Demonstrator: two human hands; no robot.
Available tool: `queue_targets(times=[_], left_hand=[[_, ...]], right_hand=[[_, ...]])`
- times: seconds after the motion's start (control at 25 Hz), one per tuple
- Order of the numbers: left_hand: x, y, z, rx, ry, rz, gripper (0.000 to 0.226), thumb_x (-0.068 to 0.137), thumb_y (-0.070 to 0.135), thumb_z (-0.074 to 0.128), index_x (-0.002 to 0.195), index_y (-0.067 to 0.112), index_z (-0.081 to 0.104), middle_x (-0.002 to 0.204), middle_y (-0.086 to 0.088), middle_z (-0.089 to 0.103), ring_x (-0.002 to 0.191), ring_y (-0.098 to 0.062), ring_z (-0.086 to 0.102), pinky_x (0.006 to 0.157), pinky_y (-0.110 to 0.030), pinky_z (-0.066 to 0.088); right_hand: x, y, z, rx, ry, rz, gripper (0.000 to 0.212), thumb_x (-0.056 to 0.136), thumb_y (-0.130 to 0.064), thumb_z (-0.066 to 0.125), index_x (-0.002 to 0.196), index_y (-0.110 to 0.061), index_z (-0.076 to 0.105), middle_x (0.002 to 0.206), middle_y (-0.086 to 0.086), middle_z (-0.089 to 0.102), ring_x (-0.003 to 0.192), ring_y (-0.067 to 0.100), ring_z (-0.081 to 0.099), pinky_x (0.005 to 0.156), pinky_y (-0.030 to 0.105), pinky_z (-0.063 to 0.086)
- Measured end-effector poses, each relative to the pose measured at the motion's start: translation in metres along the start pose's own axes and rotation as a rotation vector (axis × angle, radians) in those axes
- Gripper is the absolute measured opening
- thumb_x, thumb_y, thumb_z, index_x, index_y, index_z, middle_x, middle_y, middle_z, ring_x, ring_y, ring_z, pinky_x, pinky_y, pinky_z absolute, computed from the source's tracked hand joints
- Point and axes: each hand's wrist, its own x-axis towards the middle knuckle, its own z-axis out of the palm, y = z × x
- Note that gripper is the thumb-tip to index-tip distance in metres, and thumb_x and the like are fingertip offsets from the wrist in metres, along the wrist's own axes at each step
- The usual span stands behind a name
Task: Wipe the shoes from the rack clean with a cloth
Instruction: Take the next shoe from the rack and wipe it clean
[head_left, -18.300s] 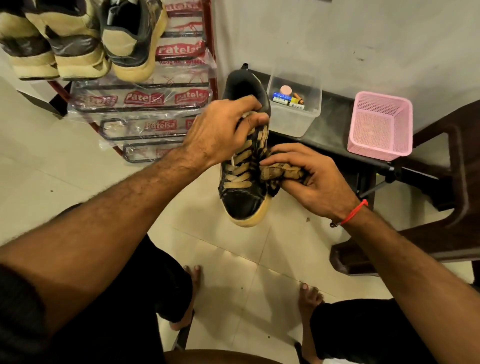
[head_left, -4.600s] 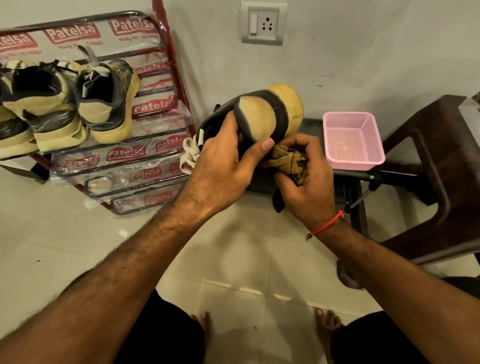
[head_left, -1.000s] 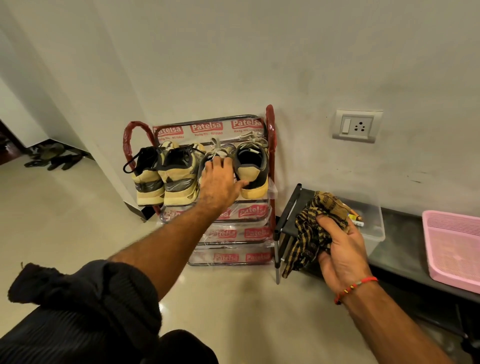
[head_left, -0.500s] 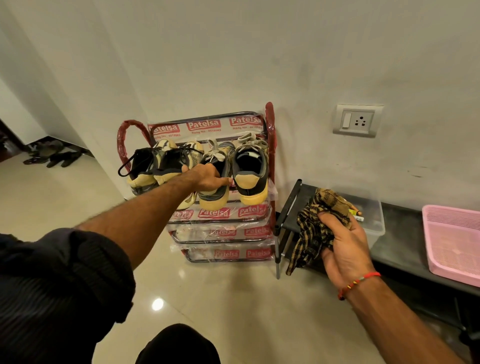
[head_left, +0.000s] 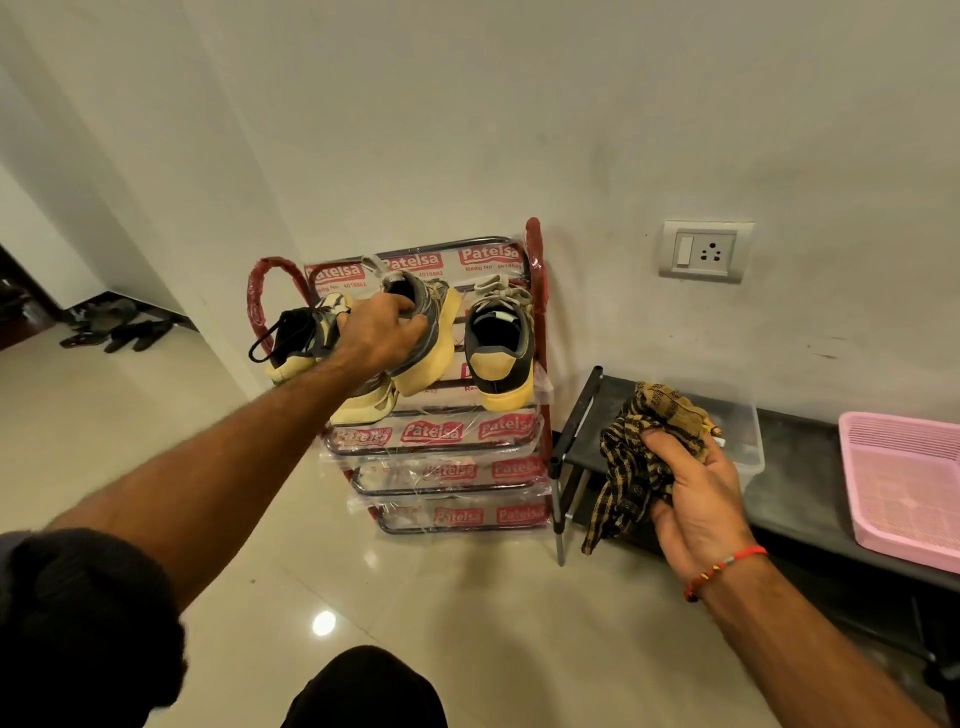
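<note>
A red metal shoe rack (head_left: 535, 312) wrapped in printed plastic stands against the wall. Several dark shoes with yellow soles sit on its top shelf. My left hand (head_left: 379, 332) grips one grey shoe (head_left: 431, 338) by its collar and holds it tilted, lifted off the shelf. Another shoe (head_left: 498, 353) stays on the shelf to its right, and a black one (head_left: 296, 343) to its left. My right hand (head_left: 691, 488) holds a bunched brown checked cloth (head_left: 634, 457) in front of the low bench.
A low black bench (head_left: 810, 478) stands right of the rack, carrying a clear plastic box (head_left: 743, 441) and a pink basket (head_left: 904, 488). A wall socket (head_left: 706, 252) is above it. Glossy tiled floor (head_left: 467, 597) lies in front; dark footwear (head_left: 119, 327) lies at far left.
My left hand has taken hold of a grey shoe on the top shelf and lifted it up and tilted it. My right hand with the cloth has hardly moved.
</note>
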Motion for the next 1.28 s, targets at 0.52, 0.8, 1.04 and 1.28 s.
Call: queue_targets(times=[0.52,0.8,1.04,1.28], left_hand=[[-0.222,0.114,-0.025,-0.736,-0.137,-0.033,0.024,0.101,0.029,0.06,0.101,0.012,0.077,0.086,-0.001,0.078,0.072,-0.012,0.072,0.056,-0.028,0.057],[-0.235,0.158,0.065,-1.391,-0.493,-0.371,0.037,0.105,0.038,0.049,0.117,0.01,0.069,0.111,-0.008,0.077,0.095,-0.018,0.073,0.074,-0.031,0.062],[-0.24,0.14,0.151,-1.574,-0.573,-0.519,0.043,0.108,0.034,0.044,0.135,0.005,0.059,0.129,-0.014,0.07,0.119,-0.023,0.068,0.089,-0.031,0.06],[-0.235,0.139,0.171,-1.429,-0.589,-0.381,0.035,0.11,0.031,0.04,0.116,0.011,0.068,0.1,-0.005,0.077,0.089,-0.015,0.072,0.076,-0.027,0.056]], right_hand=[[-0.046,-0.066,-0.033,-0.063,-0.157,-0.179,0.033,0.091,-0.007,0.06,0.124,-0.011,0.065,0.119,0.017,0.069,0.103,0.033,0.067,0.075,0.04,0.06],[-0.054,-0.082,-0.087,-0.161,-0.02,-0.263,0.032,0.094,-0.001,0.058,0.125,-0.007,0.064,0.113,0.016,0.071,0.097,0.031,0.069,0.072,0.038,0.061],[-0.055,-0.096,-0.111,-0.356,0.116,-0.49,0.031,0.092,0.007,0.06,0.103,-0.021,0.068,0.097,-0.007,0.075,0.097,0.015,0.07,0.09,0.035,0.058],[-0.066,-0.062,-0.094,-1.183,-0.226,-0.723,0.043,0.087,-0.025,0.059,0.128,-0.011,0.063,0.121,0.009,0.056,0.111,0.007,0.055,0.104,0.023,0.044]])
